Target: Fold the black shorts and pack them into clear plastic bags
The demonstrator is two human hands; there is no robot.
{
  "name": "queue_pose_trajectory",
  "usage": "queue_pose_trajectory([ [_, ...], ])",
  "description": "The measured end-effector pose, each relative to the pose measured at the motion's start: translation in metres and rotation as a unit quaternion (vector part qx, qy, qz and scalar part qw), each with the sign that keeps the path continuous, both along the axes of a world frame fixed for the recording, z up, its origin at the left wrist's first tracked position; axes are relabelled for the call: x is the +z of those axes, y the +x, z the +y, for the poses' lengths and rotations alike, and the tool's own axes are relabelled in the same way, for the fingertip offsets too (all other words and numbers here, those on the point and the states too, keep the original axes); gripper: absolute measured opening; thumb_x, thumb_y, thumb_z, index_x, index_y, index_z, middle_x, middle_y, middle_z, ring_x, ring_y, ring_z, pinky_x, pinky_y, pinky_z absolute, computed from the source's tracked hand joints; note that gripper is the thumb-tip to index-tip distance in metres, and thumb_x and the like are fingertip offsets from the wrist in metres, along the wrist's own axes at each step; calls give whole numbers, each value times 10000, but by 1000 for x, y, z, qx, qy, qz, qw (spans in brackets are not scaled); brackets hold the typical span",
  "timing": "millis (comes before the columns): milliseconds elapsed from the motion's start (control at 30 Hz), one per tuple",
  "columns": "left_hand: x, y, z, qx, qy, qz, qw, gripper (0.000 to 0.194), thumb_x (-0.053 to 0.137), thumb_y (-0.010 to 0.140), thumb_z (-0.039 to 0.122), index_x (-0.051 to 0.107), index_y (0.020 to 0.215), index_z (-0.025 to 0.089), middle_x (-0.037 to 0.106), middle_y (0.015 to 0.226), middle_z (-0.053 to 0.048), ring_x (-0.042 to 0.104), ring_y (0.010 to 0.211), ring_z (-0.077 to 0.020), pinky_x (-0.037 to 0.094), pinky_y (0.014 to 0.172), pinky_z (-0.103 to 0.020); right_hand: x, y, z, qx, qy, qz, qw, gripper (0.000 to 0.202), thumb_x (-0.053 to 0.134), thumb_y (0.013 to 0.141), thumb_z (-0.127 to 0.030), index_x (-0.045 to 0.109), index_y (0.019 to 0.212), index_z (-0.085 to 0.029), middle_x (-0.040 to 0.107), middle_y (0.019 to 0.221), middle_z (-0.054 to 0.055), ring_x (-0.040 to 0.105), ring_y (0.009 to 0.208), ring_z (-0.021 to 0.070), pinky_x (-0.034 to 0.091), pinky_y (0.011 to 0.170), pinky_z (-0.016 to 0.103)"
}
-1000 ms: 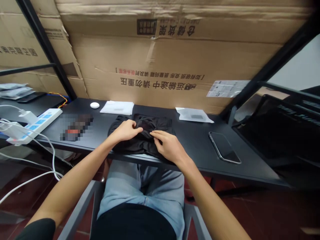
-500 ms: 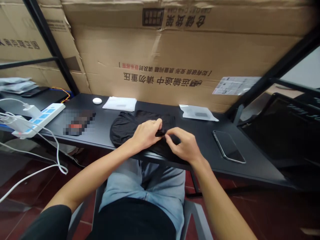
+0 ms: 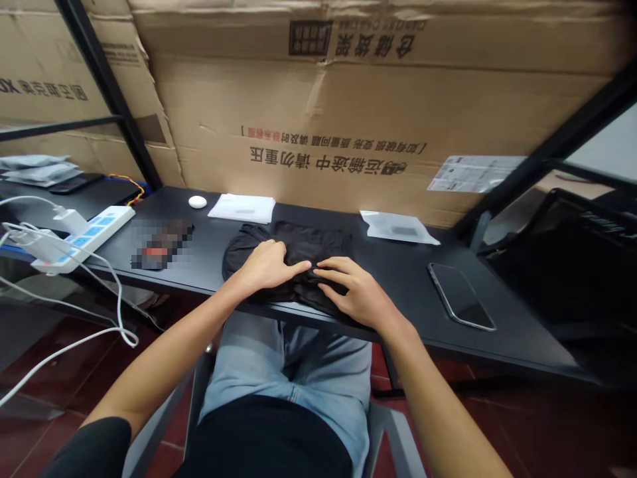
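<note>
- Left hand: palm down on the black cloth, thumb stretched out toward the right fingertips, wide gap between thumb and fingers; no pinch visible.
- Right hand: fingers loosely spread, thumb held apart from them, tips on the cloth; any small fold caught underneath, can't tell.
- Left thumb tip and right fingertips nearly meet, just beside each other; contact not certain.
- Cloth: under both sets of fingers, running past them on the far side and out beyond the left hand, flat on the desk.
- Done, by the look of it: cloth laid out low and mostly flattened, both hands on it.
- Left, as a judgement: creases and a bunched ridge between the fingers, rumpled edge outside the left hand, so not fully smooth or squared. Part beneath the palms hidden; exact progress can't tell.
- Beyond the left fingers, farther left: white packets, then a white round object.
- Beyond the right fingers, farther right: translucent packet.
- Well right of the right fingers: phone, untouched.
</note>
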State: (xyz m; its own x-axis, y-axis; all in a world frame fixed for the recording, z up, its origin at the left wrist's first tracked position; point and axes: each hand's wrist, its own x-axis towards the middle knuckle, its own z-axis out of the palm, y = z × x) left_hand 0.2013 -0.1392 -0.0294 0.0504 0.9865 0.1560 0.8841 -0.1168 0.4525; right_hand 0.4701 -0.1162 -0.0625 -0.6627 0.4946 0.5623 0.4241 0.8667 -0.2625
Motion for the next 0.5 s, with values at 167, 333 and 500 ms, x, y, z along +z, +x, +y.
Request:
queue_pose_trajectory([
  [167, 0, 9, 6, -36, -26, -104, 994, 389, 811, 959, 591, 632, 949, 245, 809, 1025, -112, 782, 1040, -352, 584, 895, -416, 0, -2, -2, -4, -6, 8, 1000, 266, 697, 1103, -273, 864, 1308, -300, 821, 1367, 114, 786, 1295, 302, 697, 1129, 521],
  [333, 0, 20, 6, -70, -69, -346, 933, 195, 754, 1015, 376, 628, 1088, 247, 813, 1093, -60, 781, 1072, -272, 630, 937, -396, 3, -6, -8, 4, 25, 31, 999, 305, 724, 1097, -291, 833, 1382, -310, 813, 1407, 121, 772, 1344, 316, 678, 1168, 540],
  [500, 4, 26, 4, -87, -175, -589, 785, 270, 808, 964, 315, 658, 1178, 244, 804, 1098, -70, 802, 1054, -247, 684, 823, -368, 18, -5, -8, -6, 96, -39, 995, 634, 798, 1000, -193, 686, 1607, -338, 615, 1737, 116, 545, 1651, 399, 398, 1396, 739],
])
